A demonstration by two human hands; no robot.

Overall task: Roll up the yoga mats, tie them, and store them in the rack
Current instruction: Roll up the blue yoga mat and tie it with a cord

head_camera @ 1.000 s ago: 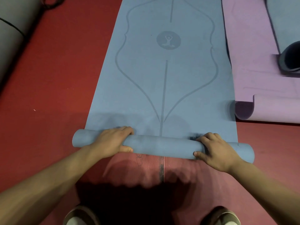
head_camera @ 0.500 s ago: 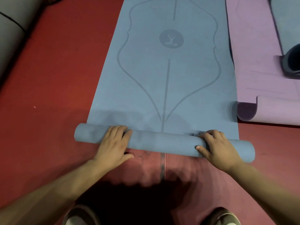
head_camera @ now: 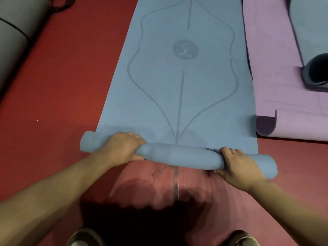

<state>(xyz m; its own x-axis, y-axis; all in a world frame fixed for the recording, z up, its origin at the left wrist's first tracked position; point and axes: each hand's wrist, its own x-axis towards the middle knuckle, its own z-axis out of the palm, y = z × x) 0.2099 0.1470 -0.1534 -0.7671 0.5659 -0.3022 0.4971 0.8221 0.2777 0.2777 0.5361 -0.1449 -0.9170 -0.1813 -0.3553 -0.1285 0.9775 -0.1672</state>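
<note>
the left hand (head_camera: 122, 148), flat on the roll 0.5 s ago, now has its fingers curled over the top of the rolled near end of the blue mat (head_camera: 179, 96) (thumb tucked under the near side). the roll (head_camera: 177, 155) has barely advanced, so this reads as a regrip. the right hand (head_camera: 237, 166) clasps the roll's right end as before. most of the mat still lies flat, far side.
</note>
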